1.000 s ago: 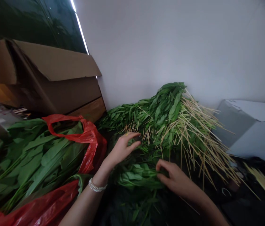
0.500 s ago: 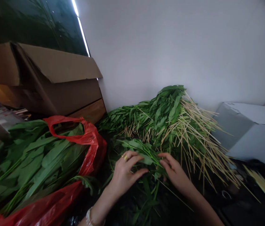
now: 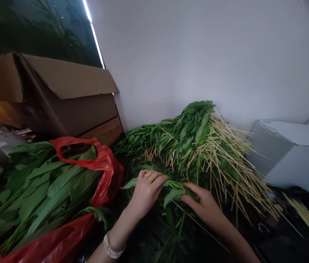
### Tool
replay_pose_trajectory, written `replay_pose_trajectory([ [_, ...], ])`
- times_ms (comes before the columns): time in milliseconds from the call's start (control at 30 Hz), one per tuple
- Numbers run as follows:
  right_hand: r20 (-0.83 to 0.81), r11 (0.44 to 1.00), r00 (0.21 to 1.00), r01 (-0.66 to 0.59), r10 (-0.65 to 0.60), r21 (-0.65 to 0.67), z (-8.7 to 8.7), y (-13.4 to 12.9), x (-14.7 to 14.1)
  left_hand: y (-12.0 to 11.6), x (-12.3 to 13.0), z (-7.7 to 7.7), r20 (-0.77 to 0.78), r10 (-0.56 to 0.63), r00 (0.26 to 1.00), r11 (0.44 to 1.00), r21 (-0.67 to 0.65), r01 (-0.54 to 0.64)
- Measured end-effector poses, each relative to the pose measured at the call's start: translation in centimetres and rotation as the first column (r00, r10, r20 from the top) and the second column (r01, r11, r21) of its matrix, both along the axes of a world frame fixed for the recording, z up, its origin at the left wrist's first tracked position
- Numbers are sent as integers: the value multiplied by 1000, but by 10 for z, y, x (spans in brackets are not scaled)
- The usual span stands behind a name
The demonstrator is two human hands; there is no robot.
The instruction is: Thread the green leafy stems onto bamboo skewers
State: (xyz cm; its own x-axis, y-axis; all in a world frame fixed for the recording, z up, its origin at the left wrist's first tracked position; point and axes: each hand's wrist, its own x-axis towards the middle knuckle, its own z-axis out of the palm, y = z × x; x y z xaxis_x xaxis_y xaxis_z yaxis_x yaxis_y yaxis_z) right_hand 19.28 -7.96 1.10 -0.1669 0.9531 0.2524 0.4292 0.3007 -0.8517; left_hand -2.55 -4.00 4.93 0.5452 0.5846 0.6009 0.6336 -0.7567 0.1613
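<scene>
Leaves (image 3: 174, 193) could tear or slip free, as left hand (image 3: 146, 191) and right hand (image 3: 205, 206) seem to pinch them loosely, each grip nearly closed (delicate stuff!).

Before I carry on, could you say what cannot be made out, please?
In the head view:
- Grip of the left hand on leafy stems: hidden by its fingers
- Inside of the cardboard box: hidden by its flap
- Near end of the red bag: cut off by lower edge

A head-worn camera, the only view, looks forward and down over both hands (image 3: 168, 191) toward the wall (image 3: 198, 54), close above the worktop.
</scene>
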Motion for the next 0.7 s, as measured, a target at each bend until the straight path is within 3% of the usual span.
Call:
replay_pose_trajectory([
  [133, -97, 997, 992, 74, -76, -28, 1, 1, 1, 5, -1, -6, -31, 35, 999, 999, 17, -35],
  [233, -240, 985, 960, 117, -146, -130, 2, 3, 7, 12, -10, -14, -2, 192, 981, 981, -24, -192],
  [333, -229, 964, 955, 132, -187, -232, -2, 4, 13, 18, -21, -18, 104, 377, 920, 926, -73, -371],
  [467, -246, 930, 941, 139, -231, -341, -10, 5, 14, 14, -25, -23, 317, 439, 841, 894, -57, -445],
  [567, -342, 931, 909, 116, -241, -347, -10, 5, 12, -1, -15, -35, 413, 361, 836, 923, -33, -383],
  [633, -358, 942, 910, 91, -210, -322, -8, 6, 12, -12, -6, -45, 227, 200, 953, 978, -110, -179],
  [700, -383, 950, 907, 51, -173, -309, -6, 6, 13, -18, 1, -56, -43, 5, 999, 969, -248, -15],
])
